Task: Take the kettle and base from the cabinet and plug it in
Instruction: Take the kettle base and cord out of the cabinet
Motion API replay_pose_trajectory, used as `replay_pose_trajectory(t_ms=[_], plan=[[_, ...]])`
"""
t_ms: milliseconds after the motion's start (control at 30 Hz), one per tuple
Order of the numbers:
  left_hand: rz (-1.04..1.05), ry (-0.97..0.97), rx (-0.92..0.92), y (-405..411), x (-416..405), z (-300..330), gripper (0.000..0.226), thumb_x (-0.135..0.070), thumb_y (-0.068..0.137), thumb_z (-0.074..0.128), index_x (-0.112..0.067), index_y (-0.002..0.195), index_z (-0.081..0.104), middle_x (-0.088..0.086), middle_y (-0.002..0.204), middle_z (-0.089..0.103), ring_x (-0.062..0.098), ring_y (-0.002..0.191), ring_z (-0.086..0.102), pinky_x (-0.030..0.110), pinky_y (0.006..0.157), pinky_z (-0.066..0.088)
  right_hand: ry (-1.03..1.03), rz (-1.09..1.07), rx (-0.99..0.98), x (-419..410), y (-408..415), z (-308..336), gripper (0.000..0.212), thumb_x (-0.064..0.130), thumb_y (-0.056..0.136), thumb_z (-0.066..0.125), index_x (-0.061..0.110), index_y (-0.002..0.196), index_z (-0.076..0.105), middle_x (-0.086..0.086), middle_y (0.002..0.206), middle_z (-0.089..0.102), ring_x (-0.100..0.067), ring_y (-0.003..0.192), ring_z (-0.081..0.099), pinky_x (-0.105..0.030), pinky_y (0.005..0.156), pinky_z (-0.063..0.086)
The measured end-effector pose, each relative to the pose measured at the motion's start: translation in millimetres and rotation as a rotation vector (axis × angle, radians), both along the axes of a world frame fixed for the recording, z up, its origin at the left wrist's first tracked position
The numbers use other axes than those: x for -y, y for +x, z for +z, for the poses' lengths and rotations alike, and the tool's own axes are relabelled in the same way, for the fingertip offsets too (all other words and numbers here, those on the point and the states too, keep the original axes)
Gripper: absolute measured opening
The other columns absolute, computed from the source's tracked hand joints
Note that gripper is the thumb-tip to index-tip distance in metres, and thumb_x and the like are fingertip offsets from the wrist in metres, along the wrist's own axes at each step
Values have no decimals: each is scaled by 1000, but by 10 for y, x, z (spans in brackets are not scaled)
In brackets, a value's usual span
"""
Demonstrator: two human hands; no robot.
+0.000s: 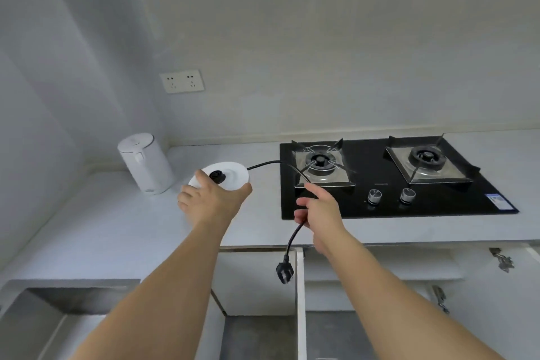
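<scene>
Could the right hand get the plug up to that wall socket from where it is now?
Probably yes. The right hand grips the black cord, with the plug dangling below the counter edge. The wall socket sits bare, with nothing in front. The hand would have to cross above the base held by the left hand.

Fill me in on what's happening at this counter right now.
A person is setting up an electric kettle. The left hand holds the white kettle base just over the countertop, beside the white kettle. The right hand grips the black power cord, with its plug dangling unplugged. The wall socket is free.
</scene>
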State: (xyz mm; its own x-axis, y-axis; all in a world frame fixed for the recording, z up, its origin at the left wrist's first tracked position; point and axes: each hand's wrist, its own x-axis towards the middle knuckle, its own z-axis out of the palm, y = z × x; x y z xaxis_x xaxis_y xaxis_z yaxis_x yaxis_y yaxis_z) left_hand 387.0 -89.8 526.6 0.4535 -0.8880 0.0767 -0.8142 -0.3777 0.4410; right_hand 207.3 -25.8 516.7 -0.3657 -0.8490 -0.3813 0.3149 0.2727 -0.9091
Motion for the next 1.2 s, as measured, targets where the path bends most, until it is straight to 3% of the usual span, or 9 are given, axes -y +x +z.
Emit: replay_pose_trajectory(t_ms=[167,333,467,567,700,833,967,1100,1200], plan=[[81,27,-54,624,393,-109,105,-79,46,54,-16,127,32,20,124,44,38,117,36,44,106,27,27,-49,242,607,470,-4,57,-1,94,43,25,144,32,-11,102,66,-22,67,67,-30,61,58],[132,123,-184,1184,1170,-422,102,-77,48,57,-17,128,34,19,126,42,36,118,34,42,104,29,101,-2,403,1376,967,-201,26,-1,97,41,4,122,48,-14,93,64,-26,74,68,-33,63,55],[74,160,-138,1412,1837,-745,101,-75,52,56,-18,132,33,19,125,43,35,116,36,39,101,28,171,-96,408,2015,1253,-374,23,-2,98,38,4,117,48,-15,89,62,-30,84,63,-39,78,53],[51,113,-201,1528,2306,-1019,105,-73,51,60,-19,135,31,17,127,40,35,118,33,39,104,27,246,-231,409,2485,1483,-598,26,1,98,38,3,119,51,-14,84,61,-27,69,57,-43,93,52],[-21,30,-209,1549,2799,-1361,107,-71,50,64,-19,136,27,17,129,36,36,120,32,42,106,23,289,-358,450,2924,1669,-940,36,4,100,30,-3,132,44,-22,107,60,-29,79,52,-27,62,43],[-71,46,-198,1557,3203,-1684,110,-72,46,62,-24,137,21,19,133,31,37,118,30,42,104,27,293,-407,485,3266,1824,-1335,41,7,102,26,0,140,37,-22,141,47,-28,81,54,-35,89,47],[-56,78,-262,1656,3550,-2010,112,-71,43,63,-29,136,19,17,139,24,39,122,27,47,99,37,309,-478,601,3617,1894,-1653,34,5,100,30,7,130,47,-15,89,57,-27,68,48,-41,102,44],[-59,86,-269,1732,3742,-2323,115,-71,46,69,-27,138,17,17,140,18,40,126,21,50,103,37,367,-486,545,3841,1901,-1869,19,-3,94,40,10,92,53,-8,62,49,-22,51,35,-32,54,38],[-53,108,-330,1691,3840,-2482,116,-70,48,71,-27,140,15,16,144,16,40,127,18,48,103,38,378,-455,509,3969,1840,-2052,33,-5,94,33,14,68,42,-1,48,35,-16,42,24,-26,45,23]])
